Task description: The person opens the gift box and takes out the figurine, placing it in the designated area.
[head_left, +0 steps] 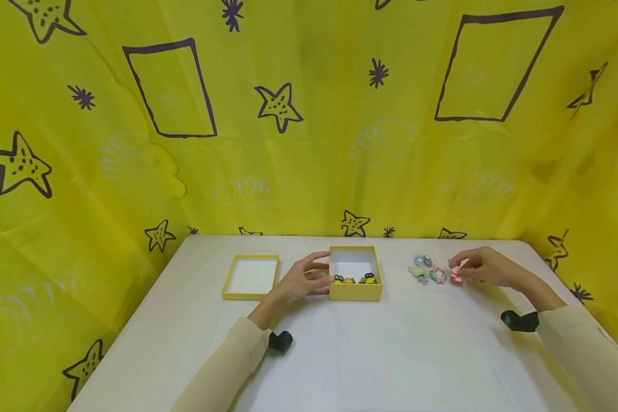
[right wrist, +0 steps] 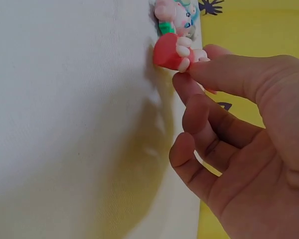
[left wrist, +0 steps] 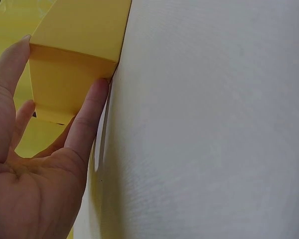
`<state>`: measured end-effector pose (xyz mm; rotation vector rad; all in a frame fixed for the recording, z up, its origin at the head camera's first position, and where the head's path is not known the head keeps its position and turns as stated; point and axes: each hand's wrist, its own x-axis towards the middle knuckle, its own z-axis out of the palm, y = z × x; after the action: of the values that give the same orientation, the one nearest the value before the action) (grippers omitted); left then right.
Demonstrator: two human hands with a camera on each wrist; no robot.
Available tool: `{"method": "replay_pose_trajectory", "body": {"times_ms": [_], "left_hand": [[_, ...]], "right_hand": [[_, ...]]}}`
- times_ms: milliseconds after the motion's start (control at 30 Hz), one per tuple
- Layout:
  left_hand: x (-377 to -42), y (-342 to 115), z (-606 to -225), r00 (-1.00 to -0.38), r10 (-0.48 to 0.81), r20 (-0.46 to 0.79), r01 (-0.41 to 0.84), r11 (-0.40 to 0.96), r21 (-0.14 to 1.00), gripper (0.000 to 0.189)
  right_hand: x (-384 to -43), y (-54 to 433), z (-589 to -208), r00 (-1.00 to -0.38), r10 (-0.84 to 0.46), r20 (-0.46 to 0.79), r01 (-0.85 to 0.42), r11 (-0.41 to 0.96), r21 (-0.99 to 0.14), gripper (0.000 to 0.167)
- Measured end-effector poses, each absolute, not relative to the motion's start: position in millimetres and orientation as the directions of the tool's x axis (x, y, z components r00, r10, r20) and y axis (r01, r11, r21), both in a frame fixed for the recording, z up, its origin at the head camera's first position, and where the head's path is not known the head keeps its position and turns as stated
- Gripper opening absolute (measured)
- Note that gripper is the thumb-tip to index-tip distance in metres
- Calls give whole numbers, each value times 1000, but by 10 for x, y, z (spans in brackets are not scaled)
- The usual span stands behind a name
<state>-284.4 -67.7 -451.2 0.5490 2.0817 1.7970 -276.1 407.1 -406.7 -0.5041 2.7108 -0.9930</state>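
In the head view a yellow box point(head_left: 355, 293) with a white inside stands mid-table, and small yellow figurines point(head_left: 369, 278) lie in it. My left hand point(head_left: 300, 280) is at the box's left side. The left wrist view shows its fingertips point(left wrist: 100, 87) touching the yellow wall, fingers mostly straight. Over on the right, my right hand point(head_left: 486, 266) pinches a red and white toy figurine point(right wrist: 168, 51) between thumb and forefinger, close to the tabletop. Its other fingers are loosely bent. Just left of it sits a pink and green figurine point(head_left: 437, 276).
The shallow yellow-rimmed lid point(head_left: 251, 274) lies left of the box, white inside facing up. Beside the pink figurine are a greenish figurine point(head_left: 418, 271) and small bluish ones point(head_left: 420, 261). A yellow patterned curtain point(head_left: 309, 160) hangs behind the white table point(head_left: 340, 355).
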Motion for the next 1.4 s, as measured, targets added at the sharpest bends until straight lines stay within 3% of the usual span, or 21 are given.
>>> {"method": "replay_pose_trajectory", "body": {"times_ms": [633,1400], "left_hand": [[-2859,-675,-4532,-864,503,12,81,115,990,70],[-2839,-677,-4497,-864,504,5,79,126,989,71]], "right_hand": [[-2811,4111,-4115,-890,-424,-166,-193,681,-706,31],[-2824,4082,-4144,-891,-432,-140,-218,678,-702,28]]}}
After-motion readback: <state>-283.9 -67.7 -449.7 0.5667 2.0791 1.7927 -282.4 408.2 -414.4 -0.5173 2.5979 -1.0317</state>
